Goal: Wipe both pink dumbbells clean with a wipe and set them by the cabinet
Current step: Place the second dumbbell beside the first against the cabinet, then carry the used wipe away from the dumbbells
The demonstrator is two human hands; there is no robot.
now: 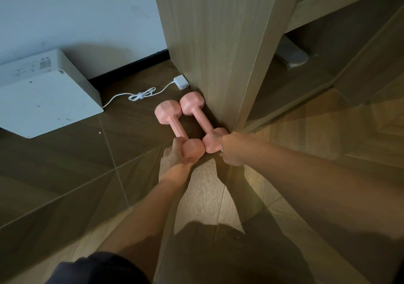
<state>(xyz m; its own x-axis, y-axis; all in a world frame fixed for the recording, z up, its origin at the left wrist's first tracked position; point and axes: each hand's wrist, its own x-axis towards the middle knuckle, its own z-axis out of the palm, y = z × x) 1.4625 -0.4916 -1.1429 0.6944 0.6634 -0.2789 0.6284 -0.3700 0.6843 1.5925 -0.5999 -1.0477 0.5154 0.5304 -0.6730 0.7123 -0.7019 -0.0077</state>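
Two pink dumbbells lie side by side on the wood-pattern floor at the foot of the wooden cabinet point(218, 43). The left dumbbell point(172, 119) has its near head gripped by my left hand point(175, 154). The right dumbbell point(194, 111) lies against the cabinet's side panel, and my right hand point(231, 150) grips its near head. Their near heads touch each other. No wipe shows in view.
A white flat appliance point(43, 100) sits on the floor at the left by the wall. Its white cord point(142, 95) and plug adapter point(181, 82) lie just beyond the dumbbells. Open cabinet shelves point(328, 65) hold a grey object point(290, 54) on the right.
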